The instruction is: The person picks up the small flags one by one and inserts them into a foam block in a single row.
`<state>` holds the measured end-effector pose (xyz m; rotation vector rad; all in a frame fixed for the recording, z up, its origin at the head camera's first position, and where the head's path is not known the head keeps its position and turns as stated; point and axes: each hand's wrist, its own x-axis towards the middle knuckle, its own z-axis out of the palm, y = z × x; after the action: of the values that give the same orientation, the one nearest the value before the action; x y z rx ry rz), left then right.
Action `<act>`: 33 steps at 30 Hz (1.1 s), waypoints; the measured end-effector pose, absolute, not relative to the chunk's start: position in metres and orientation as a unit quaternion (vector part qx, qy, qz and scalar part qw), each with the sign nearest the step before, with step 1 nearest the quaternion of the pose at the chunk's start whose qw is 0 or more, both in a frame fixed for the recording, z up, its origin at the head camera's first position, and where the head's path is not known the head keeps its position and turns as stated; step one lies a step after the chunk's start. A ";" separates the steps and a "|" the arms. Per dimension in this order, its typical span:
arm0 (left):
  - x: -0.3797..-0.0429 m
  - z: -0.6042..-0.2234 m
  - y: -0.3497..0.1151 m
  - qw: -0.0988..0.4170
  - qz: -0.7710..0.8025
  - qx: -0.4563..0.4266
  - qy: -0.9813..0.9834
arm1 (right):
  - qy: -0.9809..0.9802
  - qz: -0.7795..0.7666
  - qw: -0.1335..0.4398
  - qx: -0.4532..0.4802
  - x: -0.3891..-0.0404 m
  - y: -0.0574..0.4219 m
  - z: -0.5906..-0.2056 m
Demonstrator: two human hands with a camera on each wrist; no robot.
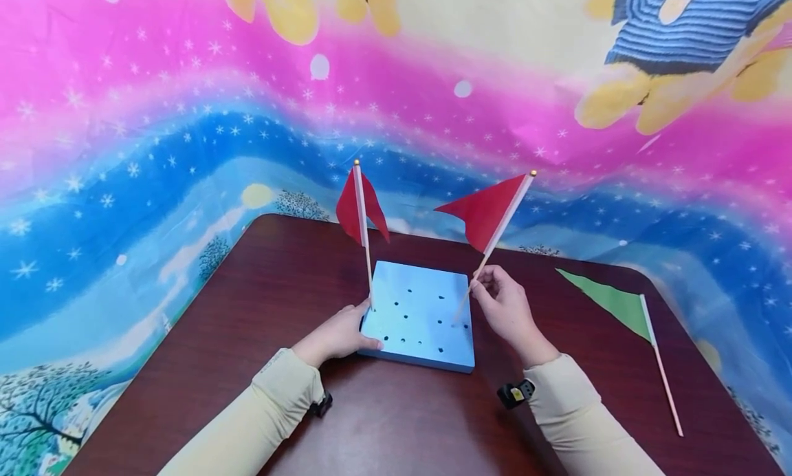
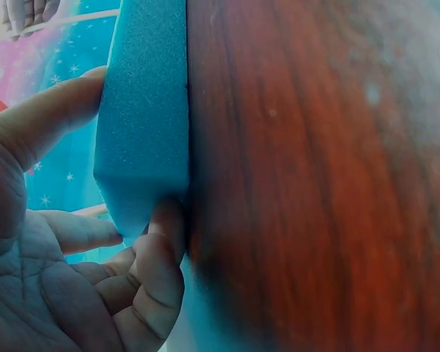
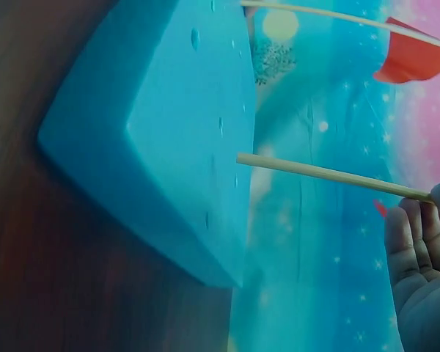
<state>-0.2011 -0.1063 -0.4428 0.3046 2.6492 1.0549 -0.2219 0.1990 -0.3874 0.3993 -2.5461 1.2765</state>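
Observation:
A light-blue foam block (image 1: 423, 307) with several small holes in its top lies flat on the table. My left hand (image 1: 340, 333) grips its left side, thumb on the top face and fingers around the side near a corner, as the left wrist view shows. One red flag (image 1: 350, 211) stands upright by its stick in a hole near the block's left edge. My right hand (image 1: 507, 311) pinches the wooden stick (image 3: 330, 174) of a second red flag (image 1: 495, 211) between thumb and fingers. That flag leans to the right, its bare lower end just above the block's right part.
A green flag (image 1: 619, 307) on a white stick lies on the dark wooden table (image 1: 216, 366) to the right of my right hand. Behind the table hangs a colourful printed cloth (image 1: 396, 111), close to the table's far edge.

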 end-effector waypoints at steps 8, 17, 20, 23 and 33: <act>-0.202 -0.448 -0.108 0.133 0.369 0.110 0.913 | -0.874 0.447 0.117 0.150 -0.225 0.175 -0.391; -0.203 -0.446 -0.107 0.132 0.366 0.110 0.915 | -0.871 0.450 0.114 0.161 -0.229 0.162 -0.393; -0.203 -0.444 -0.106 0.131 0.368 0.113 0.914 | -0.869 0.453 0.115 0.162 -0.230 0.159 -0.395; -0.202 -0.443 -0.107 0.130 0.367 0.114 0.914 | -0.866 0.458 0.116 0.163 -0.232 0.153 -0.395; -0.204 -0.442 -0.106 0.127 0.362 0.121 0.916 | -0.858 0.470 0.120 0.167 -0.234 0.135 -0.397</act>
<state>-0.2039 -0.1064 -0.4421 0.3508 2.6650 1.0538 -0.2341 0.1352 -0.3972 0.4873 -2.5084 1.3750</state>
